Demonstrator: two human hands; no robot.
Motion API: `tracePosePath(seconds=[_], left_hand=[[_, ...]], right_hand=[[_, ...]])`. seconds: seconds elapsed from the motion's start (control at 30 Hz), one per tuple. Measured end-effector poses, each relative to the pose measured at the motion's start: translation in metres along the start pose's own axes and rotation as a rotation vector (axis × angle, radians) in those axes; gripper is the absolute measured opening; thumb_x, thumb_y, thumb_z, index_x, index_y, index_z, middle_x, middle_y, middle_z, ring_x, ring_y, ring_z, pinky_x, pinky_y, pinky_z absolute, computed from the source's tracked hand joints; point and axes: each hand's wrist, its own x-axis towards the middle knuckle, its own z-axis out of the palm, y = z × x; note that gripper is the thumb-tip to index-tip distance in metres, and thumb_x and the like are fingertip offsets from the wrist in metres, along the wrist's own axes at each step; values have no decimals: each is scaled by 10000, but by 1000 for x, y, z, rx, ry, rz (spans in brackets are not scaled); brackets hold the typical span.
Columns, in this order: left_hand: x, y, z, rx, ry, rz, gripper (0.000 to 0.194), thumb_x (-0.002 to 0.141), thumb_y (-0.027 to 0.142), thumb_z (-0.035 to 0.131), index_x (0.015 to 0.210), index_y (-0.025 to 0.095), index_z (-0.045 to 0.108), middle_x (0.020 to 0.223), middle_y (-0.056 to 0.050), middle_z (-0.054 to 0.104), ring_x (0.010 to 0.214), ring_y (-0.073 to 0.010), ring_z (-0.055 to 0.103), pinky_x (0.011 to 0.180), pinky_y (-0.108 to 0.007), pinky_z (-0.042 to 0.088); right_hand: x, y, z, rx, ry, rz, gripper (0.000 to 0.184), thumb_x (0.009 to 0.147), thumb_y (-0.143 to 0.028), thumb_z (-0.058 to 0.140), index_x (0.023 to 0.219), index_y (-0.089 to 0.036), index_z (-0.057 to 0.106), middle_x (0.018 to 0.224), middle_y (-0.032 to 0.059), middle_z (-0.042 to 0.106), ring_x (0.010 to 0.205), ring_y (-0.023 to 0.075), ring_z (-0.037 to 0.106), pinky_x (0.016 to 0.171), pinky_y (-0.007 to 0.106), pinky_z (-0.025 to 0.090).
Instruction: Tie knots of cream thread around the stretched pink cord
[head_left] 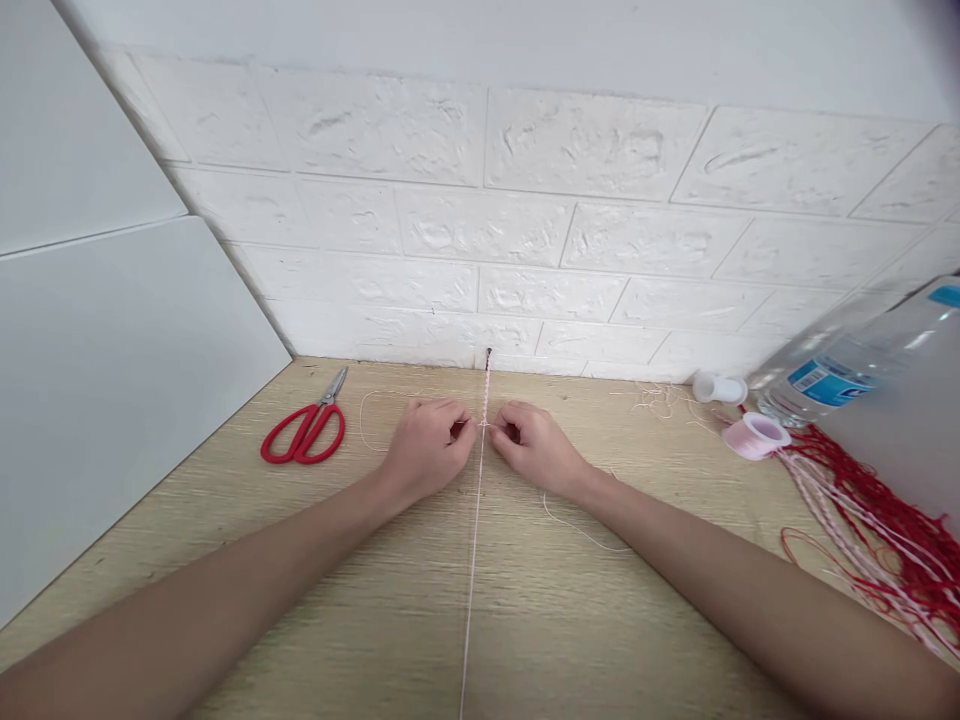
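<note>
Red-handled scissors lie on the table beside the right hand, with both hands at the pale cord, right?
No: the head view shows the red-handled scissors beside the left hand, not the right hand. They lie on the table, and both hands are at the pale cord.

bright, diffuse light, soft shadows, edges stretched, top-right corner darkened, bottle label (831,382) seemingly blurred

L hand (431,446) & R hand (537,446) pinch thread (484,424) by cord (487,390); 2 spools (742,438) on R.
</note>
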Motion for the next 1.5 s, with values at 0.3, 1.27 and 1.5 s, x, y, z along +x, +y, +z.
tracePosePath(seconds=[0.3, 1.27, 1.5], left_hand=[[1, 0, 1, 34, -9, -39, 323, 872, 286, 440, 582, 185, 339, 582, 14, 517, 584, -136, 408, 733, -336, 351], [-1, -7, 0, -51, -19, -54, 359, 851, 284, 476, 551, 170, 314, 505, 36, 397, 516, -102, 357, 545, -279, 214], [-5, -5, 0, -12, -17, 42, 427, 905, 347, 448, 548, 163, 303, 493, 33, 383, 513, -99, 342, 596, -292, 238]], right_hand=[[0, 1, 1, -16, 8, 31, 250, 829, -163, 468, 625, -211, 330, 613, -29, 452, 593, 128, 418, 565, 258, 277], [-1, 1, -2, 64, 36, 140, 85, 812, -202, 519, 737, -200, 481, 649, -30, 542, 597, 127, 473, 560, 246, 323], [-5, -3, -6, 134, 56, 98, 53, 820, -198, 534, 767, -195, 536, 713, -11, 566, 659, 136, 503, 599, 250, 369]])
